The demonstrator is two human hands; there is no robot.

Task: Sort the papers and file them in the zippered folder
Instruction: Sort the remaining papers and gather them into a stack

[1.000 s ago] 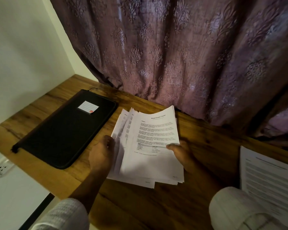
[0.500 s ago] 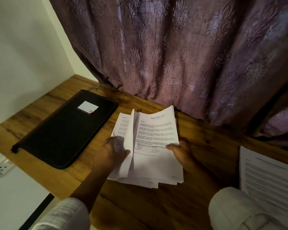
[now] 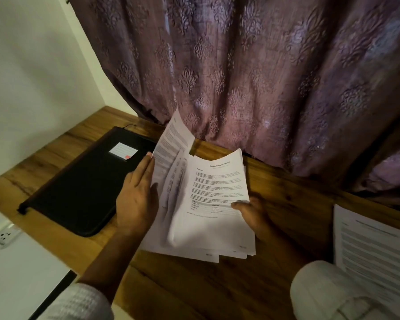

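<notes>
folder (image 3: 79, 181) closed, flat on desk (image 3: 286, 181), far left | left hand (image 3: 136, 199) fingers straight and together, propping a sheet (image 3: 173, 144) upright | stack (image 3: 217, 204) fanned mid-desk: peel singly, read each heading before sorting | right hand (image 3: 252, 213) thumb pinching the stack's edge, best clamped firmly so nothing slides | loose page (image 3: 374, 245) far right

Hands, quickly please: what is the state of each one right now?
Left hand: open, straight fingers against the lifted white printed sheets.
Right hand: grips the stack of white printed papers.
</notes>
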